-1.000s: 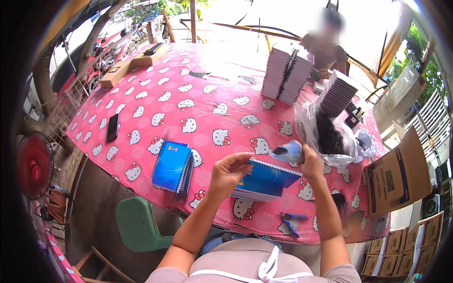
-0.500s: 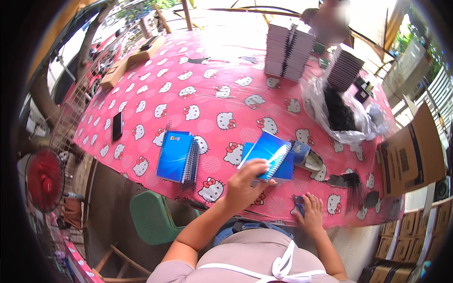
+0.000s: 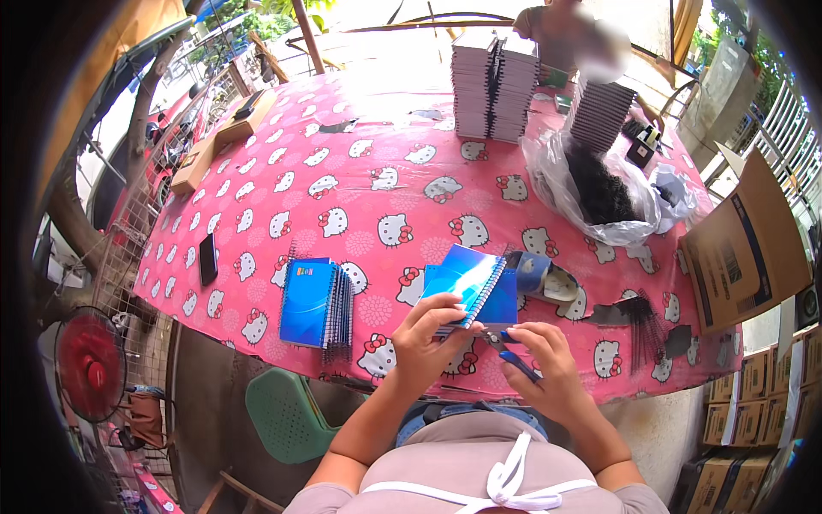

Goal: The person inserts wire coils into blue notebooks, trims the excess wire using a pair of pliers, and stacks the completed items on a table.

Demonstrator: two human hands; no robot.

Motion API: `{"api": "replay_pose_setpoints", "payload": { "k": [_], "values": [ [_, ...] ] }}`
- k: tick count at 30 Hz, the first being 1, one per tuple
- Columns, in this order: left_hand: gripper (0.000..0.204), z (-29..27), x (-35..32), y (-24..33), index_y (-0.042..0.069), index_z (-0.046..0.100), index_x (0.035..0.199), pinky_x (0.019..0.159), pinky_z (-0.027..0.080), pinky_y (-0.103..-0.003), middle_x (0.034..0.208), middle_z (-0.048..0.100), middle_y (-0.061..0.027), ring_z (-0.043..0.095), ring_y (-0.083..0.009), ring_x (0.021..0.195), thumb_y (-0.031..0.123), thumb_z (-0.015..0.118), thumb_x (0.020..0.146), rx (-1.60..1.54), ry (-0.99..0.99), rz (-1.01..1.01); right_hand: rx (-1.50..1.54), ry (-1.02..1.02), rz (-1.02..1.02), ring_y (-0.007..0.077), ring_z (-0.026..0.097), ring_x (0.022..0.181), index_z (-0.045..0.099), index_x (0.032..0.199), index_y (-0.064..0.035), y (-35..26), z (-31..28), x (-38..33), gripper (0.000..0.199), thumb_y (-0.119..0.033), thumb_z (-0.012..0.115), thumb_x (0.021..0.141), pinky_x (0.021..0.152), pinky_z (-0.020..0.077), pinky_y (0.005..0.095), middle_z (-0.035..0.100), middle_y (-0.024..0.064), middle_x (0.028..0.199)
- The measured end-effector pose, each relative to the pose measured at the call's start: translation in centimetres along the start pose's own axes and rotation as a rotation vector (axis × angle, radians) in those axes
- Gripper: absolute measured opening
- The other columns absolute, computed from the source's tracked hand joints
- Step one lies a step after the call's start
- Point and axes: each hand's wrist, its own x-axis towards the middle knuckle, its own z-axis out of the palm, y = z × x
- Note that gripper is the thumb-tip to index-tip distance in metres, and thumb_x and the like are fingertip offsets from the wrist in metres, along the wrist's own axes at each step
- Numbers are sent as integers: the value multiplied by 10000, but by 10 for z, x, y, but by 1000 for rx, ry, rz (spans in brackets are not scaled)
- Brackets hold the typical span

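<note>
My left hand [image 3: 421, 341] grips a blue spiral-bound notebook [image 3: 454, 274] by its near edge, tilted above more blue notebooks [image 3: 507, 301] on the table. Blue-handled pliers [image 3: 519, 367] are in my right hand [image 3: 552, 368], with handles spread and jaws at the lower end of the notebook's wire spiral. Whether the jaws touch the wire is too small to tell. To the left lies a pile of blue spiral notebooks [image 3: 306, 300]. Just right of the held notebook, a blue container [image 3: 533, 272] with a pale inside rests on its side.
A pink patterned cloth [image 3: 368, 283] covers the table. Tall notebook stacks [image 3: 473, 94] stand at the back, near another person [image 3: 548, 34]. A plastic bag of black coils [image 3: 599, 188], loose black coils [image 3: 644, 330] and an open carton [image 3: 745, 248] are rightward; a phone [image 3: 208, 259] lies left.
My right hand has lifted the pliers off the table and brought them left to the lower end of the notebook's spiral. The notebook in my left hand has shifted slightly.
</note>
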Motion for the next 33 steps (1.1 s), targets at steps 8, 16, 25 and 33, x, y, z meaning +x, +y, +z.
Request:
{"api": "replay_pose_setpoints", "payload": {
  "k": [8,16,25,33],
  "values": [
    [298,0,-5,-6,7,692,924,677,533,-311,948,695,-112,650,-245,792,-99,754,652,52,11,178,476,-229,311,230,627,870,606,1135,-6,0,4,15,326,-147,680,851,757,508,328,639,124,1019],
    [206,-31,-6,0,31,537,841,798,523,-347,1036,663,-161,634,-199,910,-44,721,789,76,391,2,593,-254,318,195,642,940,594,1167,6,7,19,0,357,-168,684,868,825,515,335,647,130,1062],
    [128,-161,-67,-79,16,500,898,719,457,-221,1108,627,-164,558,-74,852,87,601,934,241,997,-460,-233,21,158,328,549,1044,637,1031,-42,79,29,-58,354,-180,765,732,913,441,401,559,171,1144],
    [156,-154,-54,-99,-5,447,1115,839,451,-283,1124,597,-164,558,-156,947,19,465,961,242,934,-282,495,140,659,83,557,870,552,1137,25,93,61,45,350,-220,666,914,785,461,226,613,37,971]
  ]
}}
